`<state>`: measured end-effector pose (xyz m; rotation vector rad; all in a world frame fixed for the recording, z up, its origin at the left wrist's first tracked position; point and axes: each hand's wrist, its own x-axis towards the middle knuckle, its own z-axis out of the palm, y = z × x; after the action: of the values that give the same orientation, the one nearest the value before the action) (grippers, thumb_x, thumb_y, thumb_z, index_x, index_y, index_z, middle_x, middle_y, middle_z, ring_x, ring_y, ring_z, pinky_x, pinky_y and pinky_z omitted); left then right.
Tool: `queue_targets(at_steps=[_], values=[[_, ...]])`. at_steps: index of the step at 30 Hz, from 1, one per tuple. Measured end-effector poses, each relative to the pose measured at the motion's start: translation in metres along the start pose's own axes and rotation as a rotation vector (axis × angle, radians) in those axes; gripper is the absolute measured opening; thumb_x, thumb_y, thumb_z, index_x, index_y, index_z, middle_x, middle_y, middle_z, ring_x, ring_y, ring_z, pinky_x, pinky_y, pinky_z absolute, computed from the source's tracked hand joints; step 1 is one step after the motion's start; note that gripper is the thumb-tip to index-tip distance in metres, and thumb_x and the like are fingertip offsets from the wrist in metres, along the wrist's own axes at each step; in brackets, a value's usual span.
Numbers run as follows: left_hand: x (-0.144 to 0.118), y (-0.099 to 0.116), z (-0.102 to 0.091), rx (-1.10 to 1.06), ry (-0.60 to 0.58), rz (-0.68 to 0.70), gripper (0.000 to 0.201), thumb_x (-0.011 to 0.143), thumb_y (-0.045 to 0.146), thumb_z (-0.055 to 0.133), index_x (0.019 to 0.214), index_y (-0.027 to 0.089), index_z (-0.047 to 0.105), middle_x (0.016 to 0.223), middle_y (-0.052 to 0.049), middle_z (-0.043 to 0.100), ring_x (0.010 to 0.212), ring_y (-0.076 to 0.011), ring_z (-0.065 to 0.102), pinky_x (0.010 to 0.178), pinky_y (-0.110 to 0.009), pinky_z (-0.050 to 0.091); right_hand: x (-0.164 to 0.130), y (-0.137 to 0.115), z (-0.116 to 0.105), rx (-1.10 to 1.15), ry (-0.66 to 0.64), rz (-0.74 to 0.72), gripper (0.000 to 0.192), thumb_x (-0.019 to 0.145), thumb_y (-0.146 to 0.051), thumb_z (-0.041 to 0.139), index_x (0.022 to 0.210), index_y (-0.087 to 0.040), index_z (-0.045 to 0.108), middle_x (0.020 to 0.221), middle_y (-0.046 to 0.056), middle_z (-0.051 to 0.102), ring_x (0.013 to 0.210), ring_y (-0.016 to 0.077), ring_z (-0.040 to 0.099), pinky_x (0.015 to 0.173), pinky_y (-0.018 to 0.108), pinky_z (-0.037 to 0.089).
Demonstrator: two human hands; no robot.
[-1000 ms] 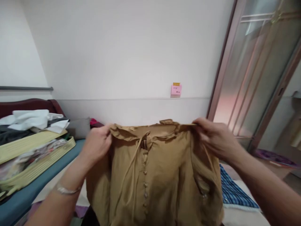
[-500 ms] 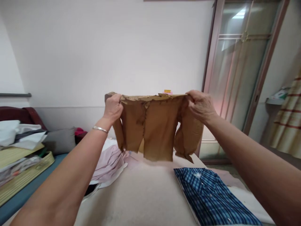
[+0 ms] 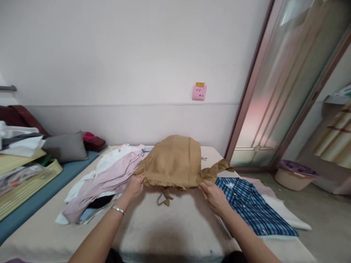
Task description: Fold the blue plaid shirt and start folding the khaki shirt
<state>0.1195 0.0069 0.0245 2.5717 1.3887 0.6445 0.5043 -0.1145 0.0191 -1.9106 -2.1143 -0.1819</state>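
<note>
A brown long-sleeved blouse [image 3: 174, 160] billows just over the pale bed [image 3: 170, 226], its ruffled collar edge towards me and a tie dangling from it. At the collar edge's left end, my left hand [image 3: 134, 187] is closed on the cloth. Its right end is pinched in my right hand [image 3: 213, 194]. One sleeve trails off to the right, towards a folded blue plaid shirt [image 3: 255, 206]. Left of the blouse lies a loose heap with a pink garment [image 3: 106, 182] and a white garment [image 3: 109, 162].
A grey cushion [image 3: 67, 147] and a woven yellow box [image 3: 33, 182] with papers stand at left. Behind the bed rises a wall with a pink note [image 3: 199, 92]. At right are a glass sliding door [image 3: 268, 91] and a tub [image 3: 294, 177] on the floor.
Both hands have come down and nearer with the brown blouse, from hanging upright to spreading out over the bed. The view has tilted too, uncovering the pink note.
</note>
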Motion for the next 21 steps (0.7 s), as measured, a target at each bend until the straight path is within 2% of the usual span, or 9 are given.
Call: queue_targets(at_steps=[3,7,14,17,21], values=[[-0.022,-0.009,0.034,0.034,-0.117,-0.046,0.029,0.080,0.000,0.046,0.089,0.018,0.068,0.100,-0.010,0.073,0.103,-0.0224,0.068,0.097,-0.035,0.048,-0.023,0.000,0.044,-0.016,-0.122,0.020,0.027,0.097,-0.015,0.039,0.092,-0.020,0.065,0.093,0.006,0.065,0.091,0.0193,0.061,0.075,0.027,0.036],[-0.045,-0.016,0.052,0.065,-0.237,-0.098,0.029,0.081,0.001,0.047,0.091,0.019,0.069,0.104,-0.010,0.073,0.106,-0.0227,0.067,0.097,-0.035,0.047,-0.049,-0.005,0.067,0.012,-0.199,0.011,0.030,0.101,-0.020,0.038,0.096,-0.021,0.067,0.095,0.007,0.067,0.093,0.0196,0.062,0.077,0.027,0.037],[-0.065,-0.014,0.047,0.120,-0.348,-0.154,0.028,0.090,0.011,0.046,0.099,0.021,0.071,0.110,-0.012,0.073,0.112,-0.0245,0.065,0.101,-0.037,0.045,-0.075,-0.024,0.060,-0.001,-0.233,0.019,0.029,0.103,-0.023,0.040,0.098,-0.021,0.068,0.094,0.007,0.071,0.091,0.0206,0.066,0.073,0.028,0.038],[-0.078,-0.011,0.041,0.152,-0.395,-0.193,0.027,0.092,0.015,0.046,0.102,0.022,0.071,0.108,-0.012,0.073,0.112,-0.0244,0.066,0.097,-0.035,0.047,-0.088,-0.034,0.054,0.013,-0.241,0.015,0.029,0.104,-0.024,0.039,0.098,-0.022,0.068,0.092,0.007,0.071,0.091,0.0205,0.067,0.074,0.028,0.038],[-0.097,-0.006,0.035,0.215,-0.481,-0.256,0.029,0.093,0.013,0.044,0.102,0.020,0.070,0.098,-0.014,0.074,0.103,-0.0258,0.070,0.089,-0.035,0.049,-0.106,-0.048,0.054,0.052,-0.326,0.018,0.025,0.103,-0.026,0.043,0.099,-0.022,0.067,0.096,0.007,0.072,0.094,0.0206,0.067,0.075,0.028,0.039]])
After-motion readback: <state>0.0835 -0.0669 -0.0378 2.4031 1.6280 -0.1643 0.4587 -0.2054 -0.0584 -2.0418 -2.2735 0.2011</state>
